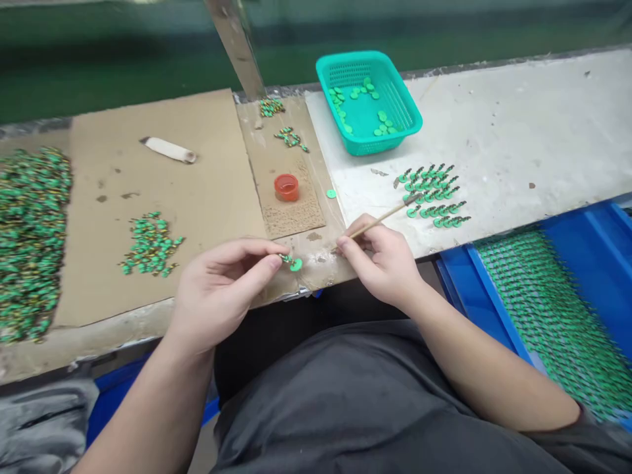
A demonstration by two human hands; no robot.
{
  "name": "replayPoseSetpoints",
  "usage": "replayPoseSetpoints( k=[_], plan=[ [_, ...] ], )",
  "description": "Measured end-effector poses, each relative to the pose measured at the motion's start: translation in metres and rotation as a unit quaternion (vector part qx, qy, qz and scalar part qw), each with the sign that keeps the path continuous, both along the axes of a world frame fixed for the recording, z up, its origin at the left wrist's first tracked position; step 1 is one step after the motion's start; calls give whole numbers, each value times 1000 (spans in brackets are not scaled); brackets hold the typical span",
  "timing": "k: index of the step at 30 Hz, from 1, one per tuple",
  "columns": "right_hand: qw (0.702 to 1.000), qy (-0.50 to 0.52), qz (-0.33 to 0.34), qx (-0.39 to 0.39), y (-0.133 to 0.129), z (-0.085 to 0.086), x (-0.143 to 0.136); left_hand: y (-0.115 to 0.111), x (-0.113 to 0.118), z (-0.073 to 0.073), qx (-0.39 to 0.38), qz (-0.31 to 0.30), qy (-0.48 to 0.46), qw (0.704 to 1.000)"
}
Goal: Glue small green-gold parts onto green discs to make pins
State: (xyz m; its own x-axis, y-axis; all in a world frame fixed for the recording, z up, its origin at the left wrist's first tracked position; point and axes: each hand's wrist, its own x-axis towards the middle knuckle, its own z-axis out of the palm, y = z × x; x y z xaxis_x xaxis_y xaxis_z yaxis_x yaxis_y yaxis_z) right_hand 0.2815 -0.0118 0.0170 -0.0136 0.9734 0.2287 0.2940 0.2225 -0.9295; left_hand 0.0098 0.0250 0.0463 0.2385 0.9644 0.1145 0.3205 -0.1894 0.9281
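Between the thumb and forefinger of my left hand (222,283) is a small green-and-brown figurine (291,261) with a round green base at its end. My right hand (380,260) grips a thin wooden stick (378,222) with a dark end that points up and right. The two hands are apart, over the bench's front edge. A small red cup (287,187) stands beyond them on a cardboard piece, and one loose green disc (331,193) lies to its right. Rows of figurines on green discs (434,194) stand on the white surface beyond my right hand.
A teal basket (368,141) holding green discs stands at the back. Small figurines lie in a large heap (29,243) at far left and a smaller pile (151,245) on cardboard. A whitish rod (168,149) lies there too. Blue crates (494,296), one filled with figurines, sit below right.
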Motion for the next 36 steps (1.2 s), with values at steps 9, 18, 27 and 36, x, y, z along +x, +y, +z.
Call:
replayPoseSetpoints(
  k=[9,18,27,36],
  plan=[
    [999,-25,-4,42,1,0,-3,-4,-9,26,-66,-17,-48,996],
    [992,-77,29,99,-65,-11,24,20,52,13,79,-48,29,995],
    [983,-94,-122,96,-126,-12,76,30,201,-4,135,-131,122,975],
    [985,-80,-128,88,-138,-11,89,29,222,-17,163,-118,206,958]
  ],
)
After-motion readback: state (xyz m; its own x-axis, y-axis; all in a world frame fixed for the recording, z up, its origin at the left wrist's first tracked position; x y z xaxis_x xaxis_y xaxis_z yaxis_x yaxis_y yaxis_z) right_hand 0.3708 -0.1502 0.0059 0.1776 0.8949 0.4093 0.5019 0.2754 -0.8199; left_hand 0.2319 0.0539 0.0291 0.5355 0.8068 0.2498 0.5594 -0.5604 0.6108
